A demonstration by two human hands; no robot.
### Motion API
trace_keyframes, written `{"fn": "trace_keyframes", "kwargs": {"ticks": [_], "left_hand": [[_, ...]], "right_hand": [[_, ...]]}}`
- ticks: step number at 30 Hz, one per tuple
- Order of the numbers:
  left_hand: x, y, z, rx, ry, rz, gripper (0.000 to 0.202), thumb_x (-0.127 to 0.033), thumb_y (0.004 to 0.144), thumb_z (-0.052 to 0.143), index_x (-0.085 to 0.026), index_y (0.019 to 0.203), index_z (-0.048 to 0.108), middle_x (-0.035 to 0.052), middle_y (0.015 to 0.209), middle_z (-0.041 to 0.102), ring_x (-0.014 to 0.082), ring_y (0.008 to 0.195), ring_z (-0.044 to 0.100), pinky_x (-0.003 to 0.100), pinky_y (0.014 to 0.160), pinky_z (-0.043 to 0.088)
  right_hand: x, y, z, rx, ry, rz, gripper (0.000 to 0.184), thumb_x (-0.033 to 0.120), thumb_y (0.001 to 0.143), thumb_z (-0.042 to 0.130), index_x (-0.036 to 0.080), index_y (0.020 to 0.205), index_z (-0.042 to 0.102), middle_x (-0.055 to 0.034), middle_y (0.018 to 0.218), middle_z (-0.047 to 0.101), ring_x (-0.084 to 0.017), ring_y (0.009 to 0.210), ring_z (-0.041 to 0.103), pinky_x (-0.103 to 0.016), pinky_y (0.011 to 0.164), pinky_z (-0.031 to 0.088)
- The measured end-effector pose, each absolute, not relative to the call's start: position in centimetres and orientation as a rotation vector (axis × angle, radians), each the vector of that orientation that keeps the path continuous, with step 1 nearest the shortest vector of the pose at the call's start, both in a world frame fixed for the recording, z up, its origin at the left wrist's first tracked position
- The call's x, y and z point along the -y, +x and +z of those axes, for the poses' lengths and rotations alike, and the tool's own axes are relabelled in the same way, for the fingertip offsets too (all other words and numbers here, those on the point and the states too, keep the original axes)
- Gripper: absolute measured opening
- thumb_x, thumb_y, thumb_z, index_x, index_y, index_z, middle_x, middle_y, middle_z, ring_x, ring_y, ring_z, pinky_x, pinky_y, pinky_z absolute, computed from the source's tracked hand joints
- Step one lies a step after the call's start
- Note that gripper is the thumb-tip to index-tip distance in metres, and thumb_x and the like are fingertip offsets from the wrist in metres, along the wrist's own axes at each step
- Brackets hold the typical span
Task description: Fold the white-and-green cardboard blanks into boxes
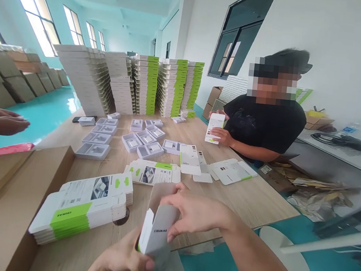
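Observation:
My left hand (127,256) grips the lower part of a half-folded grey-and-white carton (158,231) with a green strip near its bottom end. My right hand (194,211) holds the carton's upper edge from the right, fingers spread over an open flap. A stack of flat white cartons with green bands (77,215) lies on the wooden table (250,202) to the left of my hands. Loose printed carton blanks (153,172) lie just beyond them. Several white trays with inserts (143,140) stand farther along the table.
A co-worker's hands hold a white carton (215,128) across the table. Another person's hands (3,122) reach in at far left. A brown cardboard box (2,195) stands at the table's left. Tall carton stacks (145,85) rise behind the table, with a white fan base (284,254) on the floor at right.

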State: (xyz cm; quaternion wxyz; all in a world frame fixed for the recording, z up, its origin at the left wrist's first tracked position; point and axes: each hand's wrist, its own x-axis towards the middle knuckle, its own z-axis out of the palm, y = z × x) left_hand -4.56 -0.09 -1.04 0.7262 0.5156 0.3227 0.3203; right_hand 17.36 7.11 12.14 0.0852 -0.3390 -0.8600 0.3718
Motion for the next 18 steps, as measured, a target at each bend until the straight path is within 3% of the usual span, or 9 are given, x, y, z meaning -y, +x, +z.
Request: {"fn": "trace_keyframes", "kwargs": {"ticks": [2,5,8,11,15,18], "left_hand": [[0.3,-4.7,-2.1,-0.785,0.979,0.79,0.076,-0.061,0.061,0.095,-0.017,0.119,0.073,0.011,0.111,0.081,0.0344,0.106,0.073,0.042,0.091,0.058],[0.4,-4.6,-2.3,-0.916,0.726,0.91,0.073,-0.057,0.068,0.094,-0.016,0.123,0.071,0.0147,0.11,0.084,0.0369,0.1,0.079,0.049,0.093,0.061],[0.2,-4.4,-1.5,-1.111,0.684,1.065,0.076,-0.063,0.068,0.091,-0.013,0.122,0.072,0.018,0.11,0.085,0.0411,0.103,0.08,0.054,0.096,0.062],[-0.2,-4.4,-0.9,-1.259,0.968,1.172,0.064,-0.069,0.081,0.078,-0.013,0.113,0.078,0.0191,0.117,0.083,0.0425,0.118,0.074,0.052,0.104,0.058],[-0.9,-4.1,-1.3,-1.338,1.245,1.173,0.06,-0.068,0.091,0.064,-0.014,0.112,0.08,0.0197,0.122,0.081,0.043,0.129,0.067,0.05,0.112,0.051],[-1.1,-3.6,-1.4,-1.398,1.179,1.243,0.06,-0.068,0.087,0.07,-0.013,0.111,0.077,0.0197,0.115,0.082,0.0408,0.119,0.073,0.047,0.102,0.057]], "right_hand": [[-7.6,17.9,11.7,2.372,-1.135,1.072,0.034,0.037,0.07,0.092,0.03,0.099,0.078,-0.0018,0.086,0.074,-0.032,0.105,0.063,-0.038,0.081,0.052],[-7.3,18.2,9.5,1.862,-1.146,1.096,0.051,0.052,0.084,0.079,0.031,0.129,0.068,-0.0074,0.123,0.071,-0.029,0.117,0.063,-0.045,0.101,0.052],[-5.3,17.2,5.3,1.471,-1.143,1.45,0.073,0.074,0.09,0.064,0.031,0.148,0.055,-0.0122,0.147,0.061,-0.03,0.128,0.063,-0.048,0.107,0.052],[-2.7,15.1,0.9,1.271,-1.045,1.78,0.074,0.082,0.088,0.061,0.026,0.136,0.069,-0.0132,0.134,0.073,-0.035,0.129,0.066,-0.051,0.106,0.054],[-1.4,12.9,-2.1,1.286,-1.135,1.526,0.067,0.082,0.089,0.058,0.026,0.122,0.076,-0.0112,0.132,0.075,-0.034,0.131,0.064,-0.047,0.119,0.044],[-1.8,12.7,-1.8,1.281,-1.224,1.418,0.07,0.083,0.089,0.056,0.026,0.124,0.075,-0.013,0.13,0.076,-0.035,0.129,0.066,-0.046,0.115,0.047]]}}
